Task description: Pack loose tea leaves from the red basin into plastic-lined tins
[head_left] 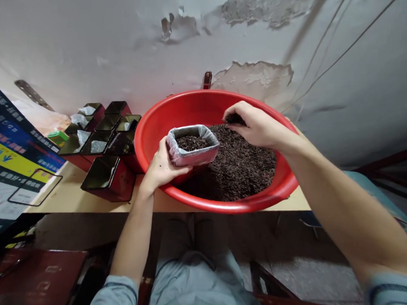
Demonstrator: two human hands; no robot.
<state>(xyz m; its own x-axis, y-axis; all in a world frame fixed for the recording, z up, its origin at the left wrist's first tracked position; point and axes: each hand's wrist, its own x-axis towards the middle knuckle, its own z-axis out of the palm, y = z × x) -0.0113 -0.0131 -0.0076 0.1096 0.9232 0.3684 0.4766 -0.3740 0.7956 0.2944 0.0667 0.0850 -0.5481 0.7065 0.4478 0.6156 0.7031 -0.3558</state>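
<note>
My left hand (161, 166) grips a square tin (198, 158) by its side, over the near left part of a big red basin (217, 205). A clear plastic liner folds over the tin's rim, and dark loose tea leaves (191, 143) lie inside it. In the basin is a broad heap of the same tea leaves (249, 167). My right hand (254, 121) is curled around a clump of tea leaves (235, 119), above the heap and to the right of the tin.
Several dark red tins (108, 178) stand open at the left on the pale table (70, 194), some with plastic liners. A printed box (11, 157) is at the far left. Behind the basin is a wall (127, 40) with peeling paint and hanging cords.
</note>
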